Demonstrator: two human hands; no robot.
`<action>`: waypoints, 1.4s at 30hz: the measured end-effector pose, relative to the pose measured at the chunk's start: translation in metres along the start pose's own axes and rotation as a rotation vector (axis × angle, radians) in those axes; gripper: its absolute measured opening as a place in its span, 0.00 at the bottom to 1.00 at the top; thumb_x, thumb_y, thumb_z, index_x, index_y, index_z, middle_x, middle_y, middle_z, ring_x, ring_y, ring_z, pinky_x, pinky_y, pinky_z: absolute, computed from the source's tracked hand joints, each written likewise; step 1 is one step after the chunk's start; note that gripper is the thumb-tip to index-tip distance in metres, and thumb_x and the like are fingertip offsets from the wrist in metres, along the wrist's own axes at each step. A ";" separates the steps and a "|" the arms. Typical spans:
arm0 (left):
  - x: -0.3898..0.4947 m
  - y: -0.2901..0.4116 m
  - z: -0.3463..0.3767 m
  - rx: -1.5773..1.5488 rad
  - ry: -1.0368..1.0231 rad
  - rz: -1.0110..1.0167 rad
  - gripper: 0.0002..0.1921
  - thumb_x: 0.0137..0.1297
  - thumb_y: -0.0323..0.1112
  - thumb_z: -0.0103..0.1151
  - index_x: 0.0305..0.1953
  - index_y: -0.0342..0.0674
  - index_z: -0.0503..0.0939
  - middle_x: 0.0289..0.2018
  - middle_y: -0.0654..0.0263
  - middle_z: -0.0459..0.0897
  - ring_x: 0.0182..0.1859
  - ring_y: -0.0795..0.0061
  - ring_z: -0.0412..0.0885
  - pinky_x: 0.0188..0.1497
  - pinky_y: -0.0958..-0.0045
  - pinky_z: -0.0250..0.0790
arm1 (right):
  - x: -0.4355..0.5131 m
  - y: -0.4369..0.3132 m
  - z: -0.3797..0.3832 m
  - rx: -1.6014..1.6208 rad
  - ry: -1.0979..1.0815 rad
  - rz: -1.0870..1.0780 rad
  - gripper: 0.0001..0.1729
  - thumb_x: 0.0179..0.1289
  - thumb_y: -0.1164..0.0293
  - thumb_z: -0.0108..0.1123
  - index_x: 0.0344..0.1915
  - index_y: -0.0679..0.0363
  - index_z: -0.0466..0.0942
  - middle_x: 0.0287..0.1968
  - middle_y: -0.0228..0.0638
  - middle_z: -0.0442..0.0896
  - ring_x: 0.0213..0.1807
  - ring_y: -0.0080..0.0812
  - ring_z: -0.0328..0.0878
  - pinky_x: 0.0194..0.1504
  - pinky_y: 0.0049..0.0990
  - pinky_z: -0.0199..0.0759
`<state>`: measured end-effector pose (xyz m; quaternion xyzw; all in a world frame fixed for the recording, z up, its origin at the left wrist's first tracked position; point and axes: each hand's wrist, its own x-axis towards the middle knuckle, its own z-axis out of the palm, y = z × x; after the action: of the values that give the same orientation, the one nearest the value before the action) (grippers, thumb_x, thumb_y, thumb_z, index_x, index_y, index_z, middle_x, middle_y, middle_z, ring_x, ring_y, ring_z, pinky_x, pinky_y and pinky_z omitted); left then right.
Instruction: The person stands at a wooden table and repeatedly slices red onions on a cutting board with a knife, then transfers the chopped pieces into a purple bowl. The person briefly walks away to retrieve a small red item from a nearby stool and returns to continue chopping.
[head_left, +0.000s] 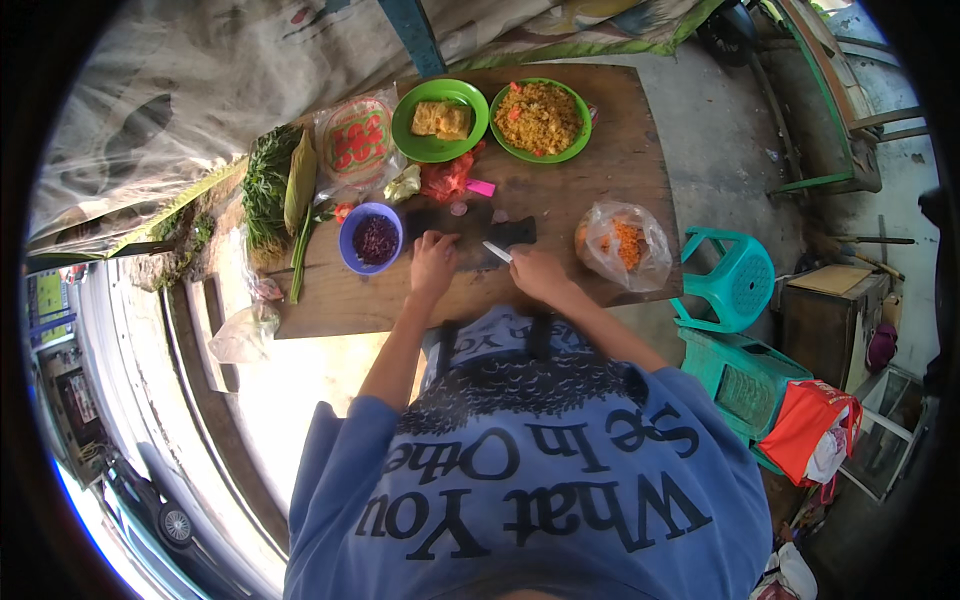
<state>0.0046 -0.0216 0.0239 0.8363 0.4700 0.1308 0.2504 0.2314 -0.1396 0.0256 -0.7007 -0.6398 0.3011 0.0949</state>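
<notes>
My right hand grips a small knife, its pale blade pointing up and left over a dark cutting board. My left hand rests at the board's left part, fingers bent; whether it holds something small cannot be seen. Left of it stands a purple bowl of dark purple shreds. Thin pale slices lie on the far side of the board. Beyond are a red plastic bag, a pink object and a crumpled pale green leaf.
Two green plates hold fried pieces and fried rice. A clear bag with orange shreds sits at the wooden table's right. Leafy greens, a corn cob in husk and a printed plastic packet lie left. A turquoise stool stands right.
</notes>
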 end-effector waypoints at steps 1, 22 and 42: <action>-0.001 0.001 0.000 0.006 0.006 0.004 0.16 0.63 0.31 0.64 0.52 0.42 0.87 0.50 0.55 0.81 0.56 0.49 0.78 0.59 0.53 0.75 | 0.002 -0.001 0.001 0.039 0.059 -0.004 0.13 0.71 0.63 0.57 0.43 0.62 0.80 0.32 0.51 0.87 0.36 0.57 0.86 0.39 0.55 0.80; -0.001 -0.008 0.010 -0.123 0.074 -0.128 0.18 0.59 0.37 0.73 0.51 0.42 0.87 0.50 0.56 0.82 0.55 0.51 0.79 0.59 0.55 0.74 | -0.033 0.034 0.017 0.023 -0.029 -0.165 0.20 0.74 0.62 0.54 0.60 0.53 0.83 0.51 0.55 0.86 0.48 0.57 0.86 0.50 0.52 0.81; -0.018 -0.016 -0.011 -0.073 -0.074 -0.130 0.16 0.64 0.35 0.70 0.53 0.50 0.84 0.50 0.59 0.80 0.58 0.51 0.79 0.57 0.53 0.75 | -0.045 0.002 0.035 -0.021 0.109 -0.115 0.24 0.67 0.68 0.60 0.63 0.52 0.84 0.50 0.45 0.78 0.50 0.49 0.83 0.51 0.50 0.80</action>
<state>-0.0216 -0.0264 0.0248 0.7987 0.5086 0.1003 0.3056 0.2141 -0.1922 0.0099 -0.6791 -0.6760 0.2497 0.1393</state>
